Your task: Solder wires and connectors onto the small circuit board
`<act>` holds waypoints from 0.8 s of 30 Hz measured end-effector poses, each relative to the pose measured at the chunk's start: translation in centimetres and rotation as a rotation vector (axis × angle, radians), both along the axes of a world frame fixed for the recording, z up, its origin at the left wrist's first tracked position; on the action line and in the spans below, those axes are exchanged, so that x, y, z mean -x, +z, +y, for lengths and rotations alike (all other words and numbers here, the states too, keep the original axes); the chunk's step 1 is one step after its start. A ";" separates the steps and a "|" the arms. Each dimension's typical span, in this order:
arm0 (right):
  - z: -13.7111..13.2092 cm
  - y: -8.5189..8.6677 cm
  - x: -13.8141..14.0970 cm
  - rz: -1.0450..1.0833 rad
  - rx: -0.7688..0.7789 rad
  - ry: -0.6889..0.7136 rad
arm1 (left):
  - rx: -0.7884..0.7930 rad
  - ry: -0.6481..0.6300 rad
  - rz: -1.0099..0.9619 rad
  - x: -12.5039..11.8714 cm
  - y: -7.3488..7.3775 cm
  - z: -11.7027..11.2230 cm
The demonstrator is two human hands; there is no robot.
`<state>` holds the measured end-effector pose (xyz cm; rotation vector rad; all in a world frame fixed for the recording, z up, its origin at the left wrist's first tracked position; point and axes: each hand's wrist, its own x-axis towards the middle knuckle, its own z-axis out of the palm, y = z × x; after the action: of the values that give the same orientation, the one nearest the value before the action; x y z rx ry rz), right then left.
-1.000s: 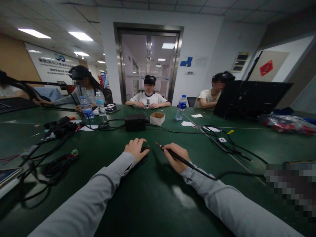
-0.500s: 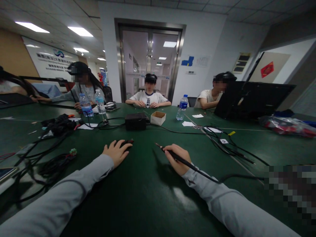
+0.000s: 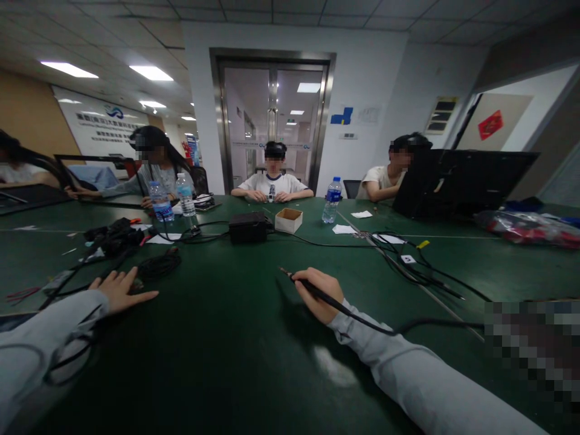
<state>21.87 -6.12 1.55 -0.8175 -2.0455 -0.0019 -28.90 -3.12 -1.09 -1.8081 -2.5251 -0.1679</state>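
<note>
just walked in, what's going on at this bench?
One person is working at the green table with bare hands. The right hand grips a pen-like corded tool, possibly a soldering iron, with its tip pointing away and to the left. The left hand is out to the side, open with fingers spread, next to a coil of black cable. It isn't gripping anything.

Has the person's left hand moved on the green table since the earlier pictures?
Yes. The left hand slid leftward, away from the black rectangular box, to the black coiled cables.
</note>
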 end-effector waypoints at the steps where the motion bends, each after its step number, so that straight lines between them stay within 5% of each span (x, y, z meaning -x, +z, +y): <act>1: 0.0 0.0 0.0 -0.001 0.002 -0.003 | 0.024 0.009 0.004 0.0 -0.1 -0.5; 6: 0.0 0.0 0.0 -0.022 -0.008 -0.010 | 0.095 -0.058 0.000 -4.3 -0.2 -0.9; 14: -0.1 0.2 0.0 -0.043 -0.016 0.000 | 0.170 -0.357 0.012 -17.5 1.2 0.0; 20: -0.1 0.2 0.0 -0.032 -0.026 0.015 | 0.103 -0.463 -0.060 -26.1 1.9 1.9; 24: -0.1 0.0 0.0 -0.021 -0.021 0.014 | -0.036 -0.497 -0.157 -29.2 1.6 2.9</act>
<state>21.88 -6.22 1.57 -0.7927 -2.0676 -0.0240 0.34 -0.25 0.51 -2.4572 -2.0835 -0.3748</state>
